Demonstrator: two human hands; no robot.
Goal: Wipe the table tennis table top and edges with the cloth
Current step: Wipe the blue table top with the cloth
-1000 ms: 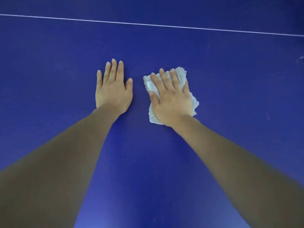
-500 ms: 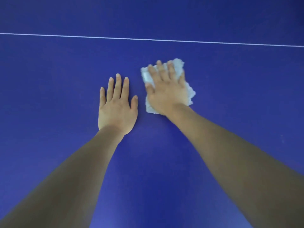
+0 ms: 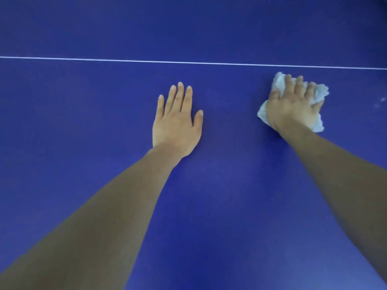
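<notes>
Your cloth, white and crumpled, sits bunched on the right of the blue tabletop, just near of the white line. Your right hand presses it down, fingers bent into its folds in a loose grip; bunched like that, it could skip patches. Your left hand lies flat, fingers straight, holding nothing. Faint specks show further right.

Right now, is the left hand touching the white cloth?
Apart. The head view shows bare blue table top between the left hand and the cloth.
</notes>
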